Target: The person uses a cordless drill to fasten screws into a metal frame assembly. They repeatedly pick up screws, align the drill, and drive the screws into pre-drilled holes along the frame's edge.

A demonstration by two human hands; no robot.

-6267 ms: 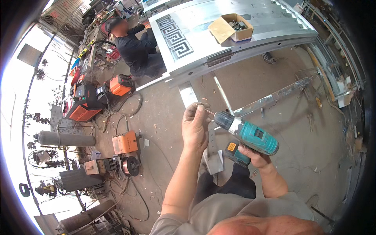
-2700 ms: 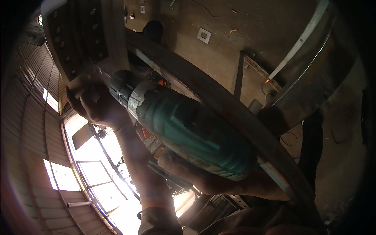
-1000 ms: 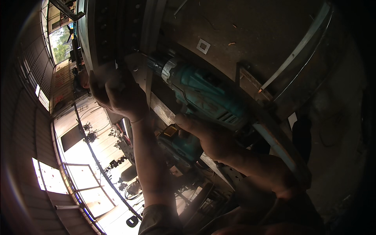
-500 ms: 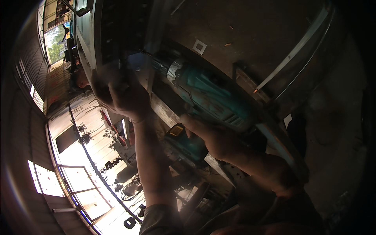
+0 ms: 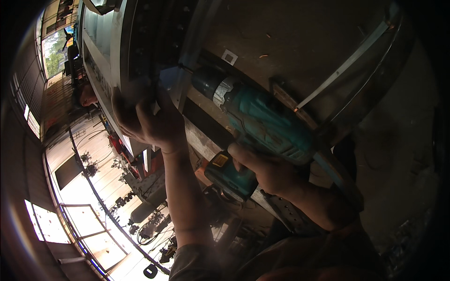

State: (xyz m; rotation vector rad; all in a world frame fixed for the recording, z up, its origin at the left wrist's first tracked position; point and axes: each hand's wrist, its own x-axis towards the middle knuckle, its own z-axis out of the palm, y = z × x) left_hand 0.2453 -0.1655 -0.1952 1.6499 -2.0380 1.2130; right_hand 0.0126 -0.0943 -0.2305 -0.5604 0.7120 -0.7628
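Observation:
My right hand is closed around the handle of a teal cordless drill, which has a dark chuck and a silver collar. Its battery, teal with a yellow label, shows below my fingers. A thin bit points up and left toward a metal frame; whether its tip touches anything is too dark to tell. My left hand is curled against the near end of that frame, left of the chuck. Shadow hides some of its fingertips.
A pale metal strip slants across the right side. Beneath the drill runs a worn beam. A small white square with a hole lies beyond the drill. Another person's hand shows at far left, near bright windows.
The drill has shifted right and slightly down, opening more space between its chuck and my left hand. My left hand stays at the frame. The whole view has turned a little.

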